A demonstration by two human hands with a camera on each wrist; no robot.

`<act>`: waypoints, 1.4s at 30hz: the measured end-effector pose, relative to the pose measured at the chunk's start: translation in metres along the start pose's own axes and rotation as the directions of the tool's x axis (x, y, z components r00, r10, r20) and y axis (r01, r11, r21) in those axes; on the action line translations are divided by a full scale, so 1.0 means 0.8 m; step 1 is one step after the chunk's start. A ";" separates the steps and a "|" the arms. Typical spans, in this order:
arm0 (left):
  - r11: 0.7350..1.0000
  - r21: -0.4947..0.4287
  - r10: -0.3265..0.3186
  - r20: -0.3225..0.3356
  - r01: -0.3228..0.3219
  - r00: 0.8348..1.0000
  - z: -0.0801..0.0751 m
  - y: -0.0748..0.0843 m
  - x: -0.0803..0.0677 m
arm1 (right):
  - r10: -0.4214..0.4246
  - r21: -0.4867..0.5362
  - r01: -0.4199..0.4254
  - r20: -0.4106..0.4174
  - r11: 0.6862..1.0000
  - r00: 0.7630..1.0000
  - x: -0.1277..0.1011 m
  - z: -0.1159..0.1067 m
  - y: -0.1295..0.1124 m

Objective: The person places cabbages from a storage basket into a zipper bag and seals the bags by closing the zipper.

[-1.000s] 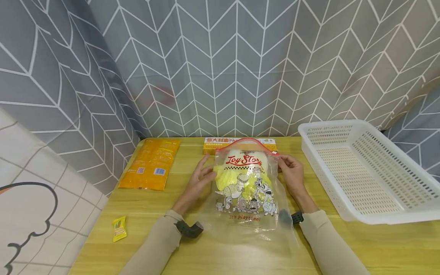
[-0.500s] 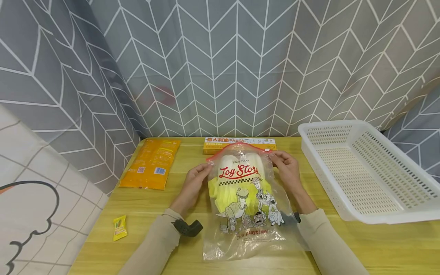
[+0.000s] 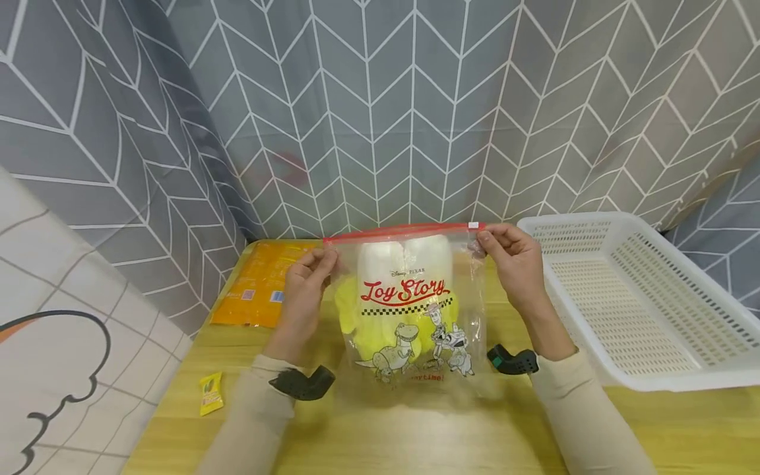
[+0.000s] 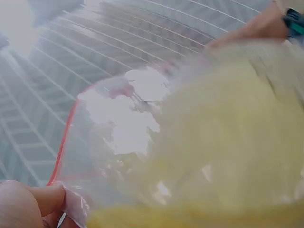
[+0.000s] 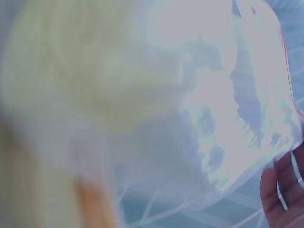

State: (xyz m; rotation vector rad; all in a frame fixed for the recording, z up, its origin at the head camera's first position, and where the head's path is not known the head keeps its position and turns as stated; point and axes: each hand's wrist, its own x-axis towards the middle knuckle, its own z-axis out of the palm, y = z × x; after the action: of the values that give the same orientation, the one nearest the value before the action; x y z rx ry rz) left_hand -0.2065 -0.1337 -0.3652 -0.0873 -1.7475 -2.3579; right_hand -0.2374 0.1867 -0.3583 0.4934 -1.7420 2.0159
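A clear zip bag printed with "Toy Story" and cartoon figures is held up over the table. Inside lie two rounded things, white at the top and yellow below, which look like pale cabbages; the print partly covers them. My left hand pinches the bag's upper left corner, just beside the red zip strip. At the upper right corner my right hand pinches the edge, close to the white slider. Both wrist views show the bag from behind, blurred, with the left thumb on its corner.
A white perforated basket stands on the right. At the back left lies an orange packet, and a small yellow sachet is nearer the front left. A patterned grey curtain hangs behind the table.
The bag has been raised and pulled wide, so its red strip now runs nearly straight. Both hands have come up and apart. The bag now covers the pasta box at the back.
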 end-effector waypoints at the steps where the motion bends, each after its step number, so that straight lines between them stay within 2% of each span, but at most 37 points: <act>1: 0.999 -0.021 0.027 -0.004 -0.027 1.000 -0.001 0.008 0.001 | -0.034 0.008 0.034 0.002 0.999 0.999 0.003 0.002 -0.007; 5: 0.990 -0.108 0.093 -0.020 -0.094 0.995 -0.005 0.031 0.001 | -0.093 0.037 0.093 0.004 0.995 0.996 0.011 0.013 -0.023; 9: 0.977 -0.154 0.144 -0.031 -0.147 0.989 -0.005 0.041 -0.002 | -0.127 0.047 0.129 -0.042 0.991 0.991 0.012 0.022 -0.029; 11: 0.977 -0.101 0.187 -0.039 -0.190 0.982 -0.005 0.042 -0.002 | -0.133 0.042 0.135 -0.042 0.990 0.990 0.012 0.026 -0.029; 13: 0.975 -0.008 0.223 -0.036 -0.224 0.974 -0.003 0.042 -0.002 | -0.120 0.022 0.120 -0.022 0.992 0.993 0.012 0.029 -0.028; 16: 0.955 0.110 0.283 -0.059 -0.276 0.957 -0.003 0.040 0.000 | -0.100 0.014 0.100 -0.030 0.995 0.995 0.013 0.032 -0.023; 20: 0.936 0.148 0.335 -0.100 -0.319 0.937 -0.006 0.039 0.004 | -0.105 0.047 0.109 -0.095 0.993 0.990 0.011 0.033 -0.018; 22: 0.935 0.167 0.333 -0.102 -0.314 0.937 -0.009 0.039 0.005 | -0.081 0.051 0.087 -0.099 0.995 0.992 0.008 0.031 -0.014; 26: 0.942 0.184 0.298 -0.072 -0.281 0.952 -0.012 0.036 0.008 | -0.022 0.074 0.031 -0.114 0.997 0.993 0.000 0.027 -0.008; 29: 0.942 0.200 0.284 -0.051 -0.269 0.957 -0.013 0.032 0.010 | -0.015 0.097 0.028 -0.129 0.995 0.992 -0.004 0.024 -0.006; 33: 0.941 0.214 0.273 -0.030 -0.261 0.961 -0.013 0.028 0.011 | -0.027 0.129 0.041 -0.109 0.991 0.994 -0.006 0.023 -0.007; 42: 0.947 0.213 0.267 -0.098 -0.242 0.959 -0.022 0.036 0.009 | -0.078 0.118 0.096 -0.150 0.988 0.986 -0.004 0.031 -0.008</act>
State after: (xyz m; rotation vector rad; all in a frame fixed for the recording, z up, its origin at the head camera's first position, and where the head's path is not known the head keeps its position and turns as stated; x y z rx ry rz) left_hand -0.2062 -0.1597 -0.3422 -0.1228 -1.7810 -1.9553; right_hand -0.2317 0.1625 -0.3505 0.4422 -1.4902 2.0534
